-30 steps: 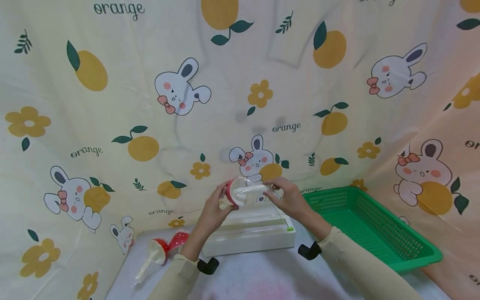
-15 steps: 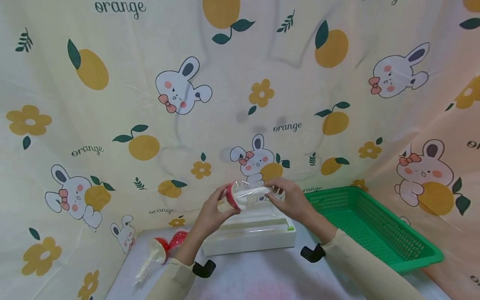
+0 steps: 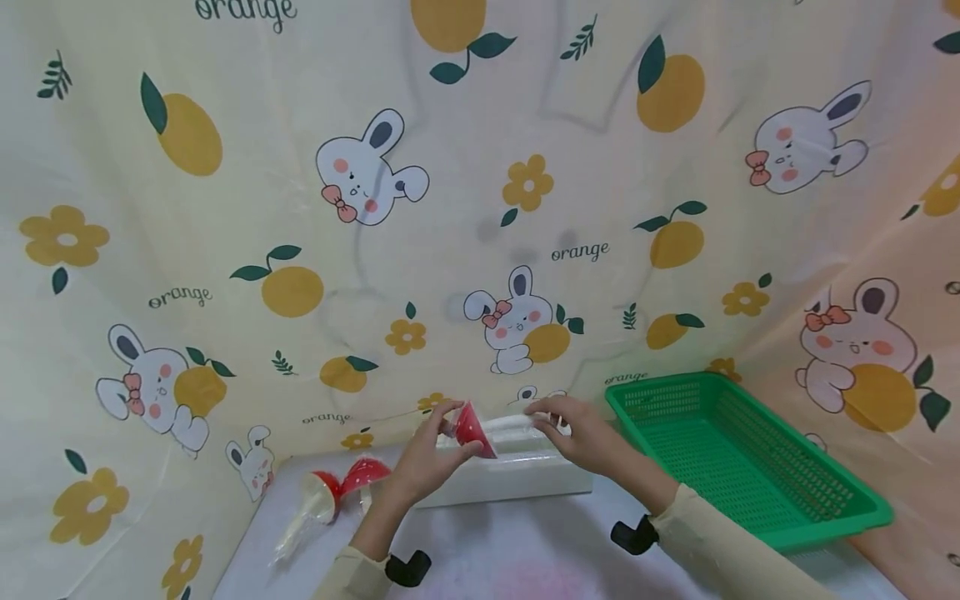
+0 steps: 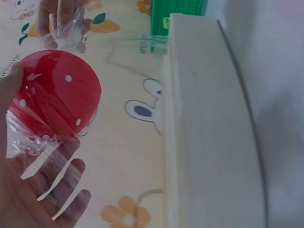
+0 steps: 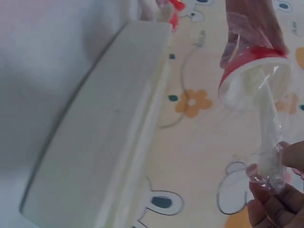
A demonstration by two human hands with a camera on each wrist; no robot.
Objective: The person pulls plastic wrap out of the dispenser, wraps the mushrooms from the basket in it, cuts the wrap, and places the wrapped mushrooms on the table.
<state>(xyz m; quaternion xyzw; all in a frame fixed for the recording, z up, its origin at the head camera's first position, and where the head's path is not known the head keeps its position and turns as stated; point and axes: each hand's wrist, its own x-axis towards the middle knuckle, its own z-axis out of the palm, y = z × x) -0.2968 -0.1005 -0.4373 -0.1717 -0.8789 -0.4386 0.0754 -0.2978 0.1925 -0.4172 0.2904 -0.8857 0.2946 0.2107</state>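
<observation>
A toy mushroom [image 3: 471, 432] with a white-dotted red cap and a white stem is held above a long white cling film dispenser [image 3: 517, 483]. Clear film lies over its cap and stem. My left hand [image 3: 426, 462] grips the cap at its rim between thumb and fingers, with film across the fingers in the left wrist view. At the stem's end, my right hand [image 3: 583, 435] pinches the gathered film, seen in the right wrist view around the stem [image 5: 269, 137]. A strand of film [image 4: 137, 40] stretches from there toward the dispenser in the left wrist view.
Two more film-wrapped toy mushrooms, one with its pale underside [image 3: 322, 498] showing and one with its red cap [image 3: 365, 473] up, lie left on the white table [image 3: 517, 550]. A green plastic basket [image 3: 832, 533] stands at right. A printed cloth [image 3: 450, 233] hangs behind.
The held mushroom has turned from showing its pale underside to showing its red cap to the head view. Both hands have come down slightly, closer to the dispenser.
</observation>
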